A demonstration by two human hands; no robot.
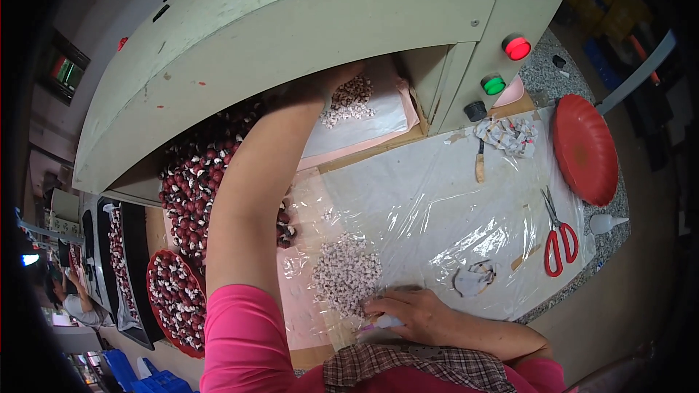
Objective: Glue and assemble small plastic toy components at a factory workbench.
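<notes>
My left arm stretches across to the pale green machine (306, 29). My left hand (344, 75) reaches into its opening, beside a pile of small pale pink and brown pieces (353, 102) on a white sheet; its fingers are mostly hidden in shadow. Low on the plastic-covered table, my right hand (422, 313) is closed round a small white squeeze bottle (388, 320) with a purplish tip. That hand lies at the edge of a second pile of small pale pink pieces (346, 273). Many round dark red and white pieces (193, 182) lie left of my left arm.
Red-handled scissors (559, 244), a red oval tray (585, 149), a wooden-handled tool (480, 164), crumpled scraps (507, 135) and another white bottle (606, 224) lie to the right. A red bowl (151, 280) of round pieces stands at left. A person (84, 306) is far left.
</notes>
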